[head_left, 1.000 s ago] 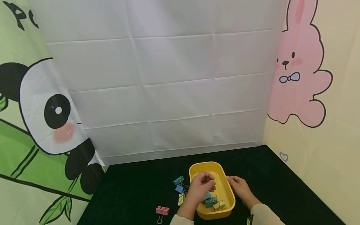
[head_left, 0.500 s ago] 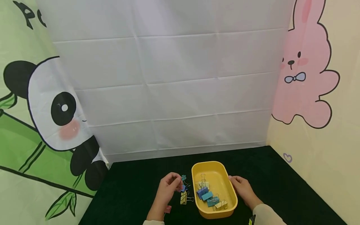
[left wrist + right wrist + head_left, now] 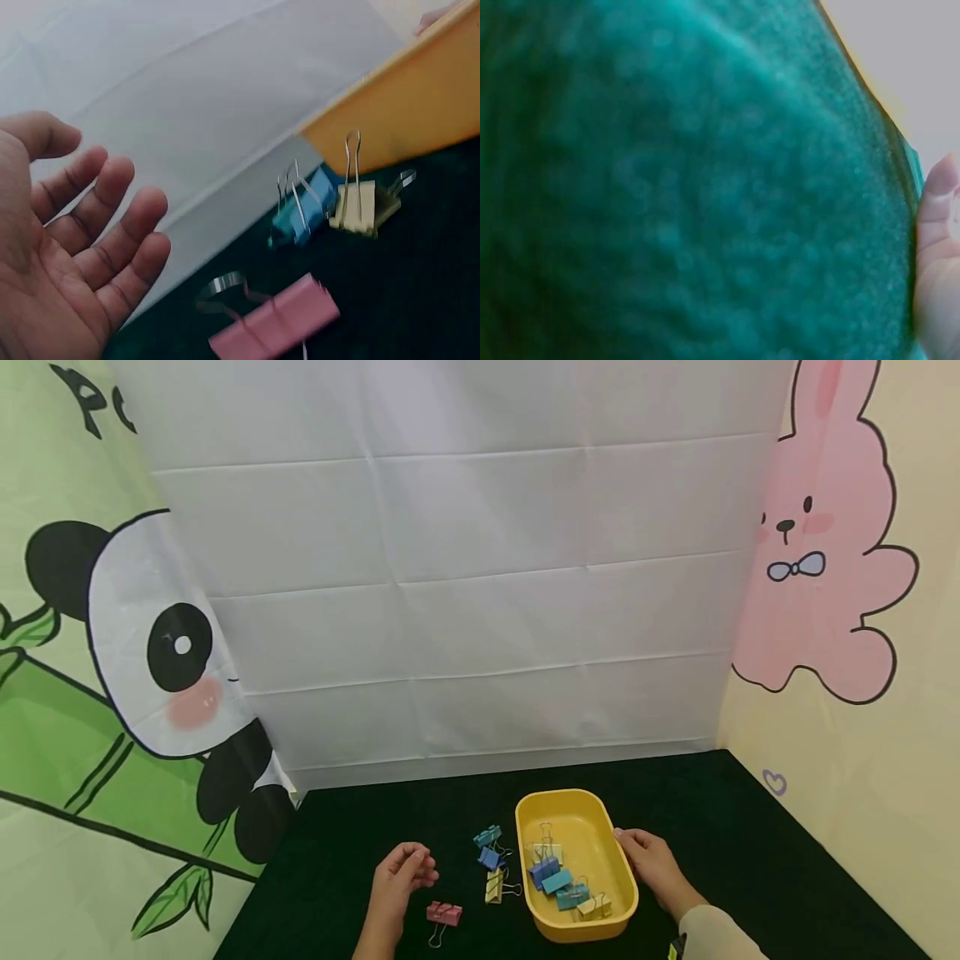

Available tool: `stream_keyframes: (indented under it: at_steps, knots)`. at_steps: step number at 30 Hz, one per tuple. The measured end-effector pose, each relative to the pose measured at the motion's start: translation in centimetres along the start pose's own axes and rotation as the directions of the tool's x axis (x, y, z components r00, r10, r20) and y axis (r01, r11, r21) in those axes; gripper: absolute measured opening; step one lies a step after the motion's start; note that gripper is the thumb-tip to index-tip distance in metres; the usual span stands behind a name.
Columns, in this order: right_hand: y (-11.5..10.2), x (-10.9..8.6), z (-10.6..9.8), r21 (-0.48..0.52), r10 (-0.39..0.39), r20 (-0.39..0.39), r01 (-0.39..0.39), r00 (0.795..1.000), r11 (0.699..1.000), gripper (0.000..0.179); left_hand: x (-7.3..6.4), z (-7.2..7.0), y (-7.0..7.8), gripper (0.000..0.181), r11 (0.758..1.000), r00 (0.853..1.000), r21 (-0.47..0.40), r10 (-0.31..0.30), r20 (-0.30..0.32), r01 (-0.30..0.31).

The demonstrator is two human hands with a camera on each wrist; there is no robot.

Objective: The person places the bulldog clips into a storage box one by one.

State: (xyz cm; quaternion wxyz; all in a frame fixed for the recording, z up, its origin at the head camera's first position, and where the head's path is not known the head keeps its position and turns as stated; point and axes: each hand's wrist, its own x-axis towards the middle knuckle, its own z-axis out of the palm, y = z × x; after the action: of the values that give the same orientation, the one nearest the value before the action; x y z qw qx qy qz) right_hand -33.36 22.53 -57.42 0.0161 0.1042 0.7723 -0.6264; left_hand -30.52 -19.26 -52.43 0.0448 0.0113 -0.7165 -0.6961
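My left hand (image 3: 399, 883) hovers over the dark cloth, fingers loosely bent, with nothing in it. Close to it lies a pink binder clip (image 3: 444, 913), which in the left wrist view sits below and right of the fingers. My right hand (image 3: 654, 867) holds the right rim of a yellow tray (image 3: 577, 935); in the right wrist view only its thumb side shows. Inside the tray are several binder clips: a pale yellow one, a blue one (image 3: 545, 872), teal ones (image 3: 573, 896) and a yellow one (image 3: 594, 907) near the front.
Left of the tray, a teal clip (image 3: 487, 836), a blue clip (image 3: 491, 858) and a yellow clip (image 3: 494, 887) lie in a row on the dark green cloth (image 3: 360, 827). A white sheet (image 3: 480, 610) hangs behind the table, with printed walls at both sides.
From above the tray, my left hand has moved left, past the row of clips, to beside the pink clip. My right hand stays at the tray's rim.
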Motion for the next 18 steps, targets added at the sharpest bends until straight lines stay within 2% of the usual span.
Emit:
stream_keyframes:
  at_steps: [4,8,12,15,18]
  knots:
    - [0.0,-0.2,0.0,0.001,0.002,-0.001,-0.002,1.0,1.0,0.07,0.0,-0.7,-1.8,0.027,0.998,0.999,-0.051,-0.042,-0.024,0.041]
    - [0.0,-0.3,0.0,0.002,0.009,-0.01,-0.009,1.0,1.0,0.061,0.0,-1.1,-3.6,0.029,0.989,0.998,-0.133,-0.067,0.001,0.067]
    - [0.0,-0.2,0.0,0.005,0.005,-0.009,-0.005,1.0,1.0,0.054,0.1,-1.6,-4.7,0.036,0.975,0.996,-0.206,-0.083,0.029,0.087]
    - [0.0,-0.2,0.1,0.008,0.001,-0.006,-0.001,1.0,1.0,0.051,0.2,-1.9,-5.1,0.04,0.978,0.995,-0.193,-0.075,0.063,0.085]
    - [0.0,-0.1,0.0,0.01,0.0,-0.008,0.0,1.0,1.0,0.052,0.3,-2.1,-5.3,0.043,0.988,0.992,-0.14,-0.055,0.113,0.07]
